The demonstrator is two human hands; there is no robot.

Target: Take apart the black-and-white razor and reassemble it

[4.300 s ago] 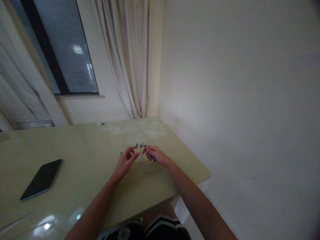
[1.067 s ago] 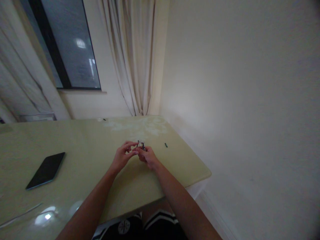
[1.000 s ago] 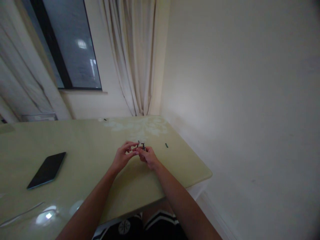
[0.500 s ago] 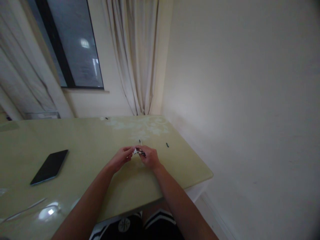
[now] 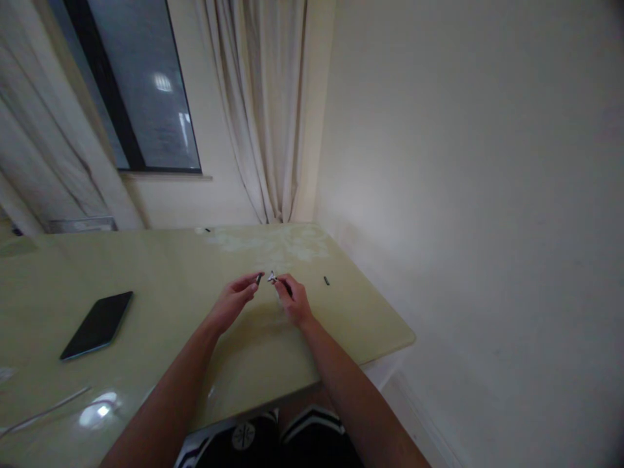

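Over the table's far right part, my left hand (image 5: 236, 299) pinches a small dark, short stick-like piece (image 5: 259, 279) between thumb and fingertips. Just to its right, my right hand (image 5: 294, 300) is closed around a small black-and-silver object (image 5: 272, 277), whose shiny light end sticks out toward the left hand. A narrow gap separates the two held things. Their exact kind is too small to make out. Right of my right hand, a small black piece (image 5: 326, 281) lies on the table.
The glossy pale-green table (image 5: 170, 273) carries a dark tablet (image 5: 97, 325) at left and a white cable (image 5: 46, 411) nearer me. A tiny dark item (image 5: 207, 229) lies at the far edge. A wall (image 5: 463, 195) borders the right side; curtains (image 5: 263, 110) hang behind.
My hands were together on the black-and-white object; now they are slightly apart and a bit farther forward. The small dark piece now shows separately in my left hand.
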